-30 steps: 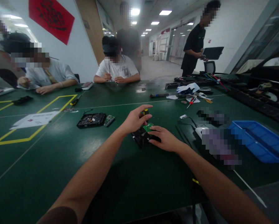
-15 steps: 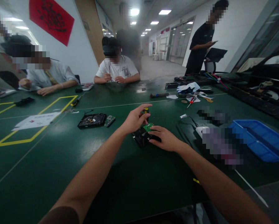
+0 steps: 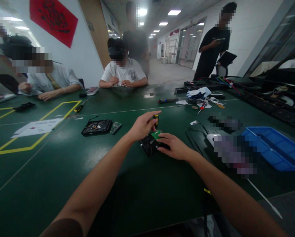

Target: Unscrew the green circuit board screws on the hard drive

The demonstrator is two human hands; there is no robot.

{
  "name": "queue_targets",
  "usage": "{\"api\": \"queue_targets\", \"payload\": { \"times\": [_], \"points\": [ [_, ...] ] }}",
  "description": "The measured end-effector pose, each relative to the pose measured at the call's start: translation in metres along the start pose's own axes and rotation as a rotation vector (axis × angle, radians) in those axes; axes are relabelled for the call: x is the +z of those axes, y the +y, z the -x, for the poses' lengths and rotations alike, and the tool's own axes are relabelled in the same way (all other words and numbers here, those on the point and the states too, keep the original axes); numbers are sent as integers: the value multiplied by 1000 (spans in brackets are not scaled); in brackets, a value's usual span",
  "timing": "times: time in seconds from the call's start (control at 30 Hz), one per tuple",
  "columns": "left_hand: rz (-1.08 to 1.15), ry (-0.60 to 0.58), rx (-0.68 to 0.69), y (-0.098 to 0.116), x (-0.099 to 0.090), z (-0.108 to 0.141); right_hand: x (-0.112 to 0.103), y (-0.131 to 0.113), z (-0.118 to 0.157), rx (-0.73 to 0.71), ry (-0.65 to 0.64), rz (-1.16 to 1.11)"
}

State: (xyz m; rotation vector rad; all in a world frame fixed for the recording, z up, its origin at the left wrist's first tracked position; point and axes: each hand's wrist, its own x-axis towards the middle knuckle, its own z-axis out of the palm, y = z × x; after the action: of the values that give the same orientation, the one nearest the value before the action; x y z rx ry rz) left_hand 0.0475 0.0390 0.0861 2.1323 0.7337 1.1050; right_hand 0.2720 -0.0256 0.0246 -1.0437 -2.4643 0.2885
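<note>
My left hand [image 3: 143,126] is closed around the upright handle of a black-and-yellow screwdriver [image 3: 156,120], its index finger stretched over the top. The screwdriver stands over a small green circuit board [image 3: 156,134] on a black boxy device [image 3: 147,144]. Its tip is hidden by my fingers. My right hand [image 3: 174,147] grips the device from the right, fingers on the board's edge and thumb lower down. That hand covers part of the device.
Left of my hands lie another open black device [image 3: 97,127] and a loose circuit board [image 3: 116,127]. A yellow-black screwdriver [image 3: 79,106] and paper sheet [image 3: 37,127] lie farther left. Rightward are a cable, a blue tray [image 3: 276,148] and a red screwdriver [image 3: 202,106]. Other people are around the table.
The screwdriver handle has turned slightly in my left hand, and that hand has barely shifted. My right hand stays in place. The standing person at the right has shifted slightly left.
</note>
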Motion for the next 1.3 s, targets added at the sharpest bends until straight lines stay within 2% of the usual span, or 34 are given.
{"api": "queue_targets", "payload": {
  "times": [0.27,0.63,0.77,0.93,1.13,1.3],
  "points": [
    [-55,55,-11,0,-1,0,4,2,1,-1,11,4],
    [-31,-1,-29,3,-1,0,2,1,1,3,6,-1],
    [-64,59,-8,2,-1,0,1,1,0,2,-3,0],
    [-231,137,33,4,-3,0,1,0,0,-2,-2,-7],
    [-161,57,14,0,-2,0,1,1,0,4,-4,5],
    [-133,71,13,0,0,0,1,1,0,11,5,-10]
  ]
}}
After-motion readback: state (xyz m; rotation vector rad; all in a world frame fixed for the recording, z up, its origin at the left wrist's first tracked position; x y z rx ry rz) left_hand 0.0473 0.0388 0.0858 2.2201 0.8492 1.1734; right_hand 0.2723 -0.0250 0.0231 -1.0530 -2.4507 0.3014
